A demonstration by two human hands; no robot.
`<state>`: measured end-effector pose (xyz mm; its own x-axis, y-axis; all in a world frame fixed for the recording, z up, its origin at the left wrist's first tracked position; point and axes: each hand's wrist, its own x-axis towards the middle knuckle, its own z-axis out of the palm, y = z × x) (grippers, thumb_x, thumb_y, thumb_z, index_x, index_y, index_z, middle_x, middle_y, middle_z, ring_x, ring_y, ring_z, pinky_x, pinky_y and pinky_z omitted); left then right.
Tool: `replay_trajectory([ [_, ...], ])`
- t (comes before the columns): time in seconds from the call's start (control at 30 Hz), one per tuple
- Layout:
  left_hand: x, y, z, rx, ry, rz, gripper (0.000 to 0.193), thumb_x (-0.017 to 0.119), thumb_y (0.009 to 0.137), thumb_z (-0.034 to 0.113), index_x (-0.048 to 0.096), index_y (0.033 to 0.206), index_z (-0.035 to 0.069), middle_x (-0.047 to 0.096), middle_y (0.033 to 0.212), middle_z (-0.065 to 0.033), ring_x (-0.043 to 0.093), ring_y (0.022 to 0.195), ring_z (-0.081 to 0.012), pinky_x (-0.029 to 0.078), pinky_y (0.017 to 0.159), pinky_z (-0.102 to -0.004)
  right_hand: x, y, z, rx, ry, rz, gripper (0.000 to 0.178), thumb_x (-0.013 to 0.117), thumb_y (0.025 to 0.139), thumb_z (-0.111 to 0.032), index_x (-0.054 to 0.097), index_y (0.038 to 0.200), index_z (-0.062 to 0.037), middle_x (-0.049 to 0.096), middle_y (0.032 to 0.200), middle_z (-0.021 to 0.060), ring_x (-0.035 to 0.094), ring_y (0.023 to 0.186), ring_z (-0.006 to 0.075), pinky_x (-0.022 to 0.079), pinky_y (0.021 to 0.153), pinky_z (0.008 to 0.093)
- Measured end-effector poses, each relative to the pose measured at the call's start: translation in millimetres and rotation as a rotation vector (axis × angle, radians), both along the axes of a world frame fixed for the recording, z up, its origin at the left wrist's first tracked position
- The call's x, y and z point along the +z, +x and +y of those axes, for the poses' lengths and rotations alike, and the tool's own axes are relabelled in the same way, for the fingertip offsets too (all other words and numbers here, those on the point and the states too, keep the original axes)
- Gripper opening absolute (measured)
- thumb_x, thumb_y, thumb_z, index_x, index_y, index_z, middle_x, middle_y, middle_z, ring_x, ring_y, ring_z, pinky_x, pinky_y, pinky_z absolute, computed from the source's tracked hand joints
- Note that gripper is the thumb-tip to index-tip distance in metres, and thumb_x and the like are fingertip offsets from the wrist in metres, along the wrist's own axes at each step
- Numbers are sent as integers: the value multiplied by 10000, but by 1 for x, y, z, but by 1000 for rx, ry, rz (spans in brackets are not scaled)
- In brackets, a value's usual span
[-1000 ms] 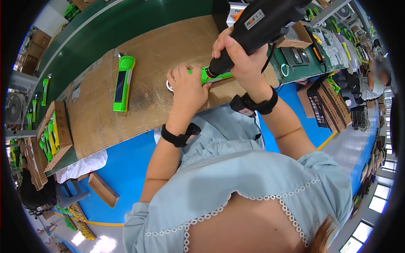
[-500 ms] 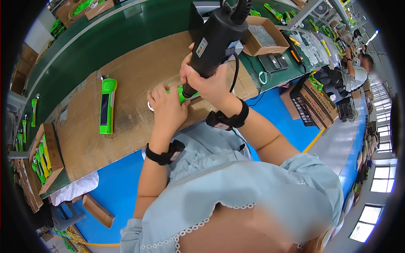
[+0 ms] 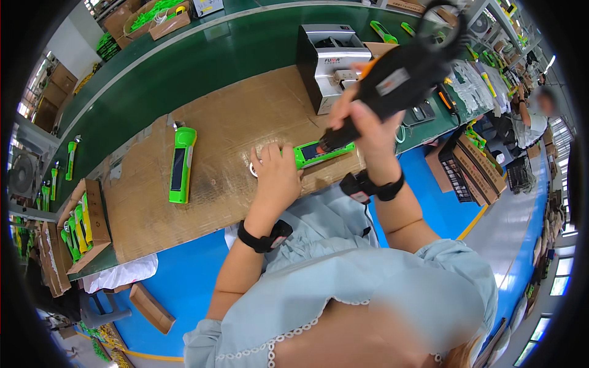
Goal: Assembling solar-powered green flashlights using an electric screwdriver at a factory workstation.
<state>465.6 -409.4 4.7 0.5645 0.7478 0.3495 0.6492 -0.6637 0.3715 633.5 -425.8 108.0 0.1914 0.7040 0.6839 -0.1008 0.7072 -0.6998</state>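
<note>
My right hand point(image 3: 371, 132) is wrapped round a black electric screwdriver point(image 3: 392, 76), blurred by motion and tilted with its tip low toward the left. The tip hangs at a green flashlight point(image 3: 313, 154) with a dark solar panel; whether they touch I cannot tell. My left hand point(image 3: 277, 172) is closed over the flashlight's left end, holding it down on the cardboard sheet point(image 3: 227, 132). A pale round part shows beside its fingers. Further left lies a second green flashlight point(image 3: 181, 165), panel up, with a metal hook at its far end.
A grey and black machine point(image 3: 325, 64) stands behind the screwdriver. At the left table edge, a carton point(image 3: 92, 227) holds several green flashlights. Stacked cartons point(image 3: 475, 172) and a black crate point(image 3: 453, 175) are on the right; a co-worker point(image 3: 537, 122) sits beyond.
My right hand has lifted the screwdriver and swung it to the right, uncovering the flashlight's panel and the machine. My left hand stays on the flashlight. The whole view has shifted.
</note>
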Motion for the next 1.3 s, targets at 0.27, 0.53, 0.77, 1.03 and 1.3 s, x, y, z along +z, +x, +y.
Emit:
replay_trajectory([
  [0.27, 3, -3, -6, 2, 7, 21, 542, 700, 713, 140, 471, 1184, 3, 478, 1146, -184, 441, 1121, -360, 223, 1026, -595, 30, 77, 51, -462, 102, -10, 392, 571, 840, -5, 442, 1205, 60, 569, 702, 87, 576, 574, 174, 489, 566, 314],
  [0.53, 1, -1, -4, 12, -20, 19, 560, 688, 712, 127, 453, 1206, 6, 467, 1157, -180, 433, 1137, -359, 211, 1033, -600, 17, 93, 82, -484, 73, -51, 342, 558, 846, -21, 459, 1165, 55, 570, 683, 82, 560, 557, 154, 466, 551, 282],
  [0.77, -1, 0, -8, 10, 4, -7, 579, 694, 703, 115, 447, 1214, 5, 457, 1167, -178, 418, 1155, -353, 203, 1035, -604, 18, 86, 85, -453, -47, -113, 322, 568, 838, -19, 465, 1136, 48, 567, 669, 84, 555, 541, 160, 454, 528, 277],
  [1.03, -10, -3, -12, 38, 41, -2, 591, 699, 698, 105, 439, 1218, -1, 454, 1176, -173, 412, 1172, -341, 201, 1033, -603, 15, 40, 32, -192, -105, 30, 382, 509, 857, -32, 404, 1220, 22, 499, 676, 118, 527, 556, 221, 459, 546, 368],
  [1.3, -12, -2, -12, 60, 58, -4, 611, 702, 682, 95, 424, 1220, 11, 442, 1176, -159, 398, 1184, -330, 194, 1035, -600, 1, -14, 12, 20, -49, 144, 49, 529, 830, 17, 536, 860, 56, 585, 663, 113, 590, 556, 182, 494, 528, 298],
])
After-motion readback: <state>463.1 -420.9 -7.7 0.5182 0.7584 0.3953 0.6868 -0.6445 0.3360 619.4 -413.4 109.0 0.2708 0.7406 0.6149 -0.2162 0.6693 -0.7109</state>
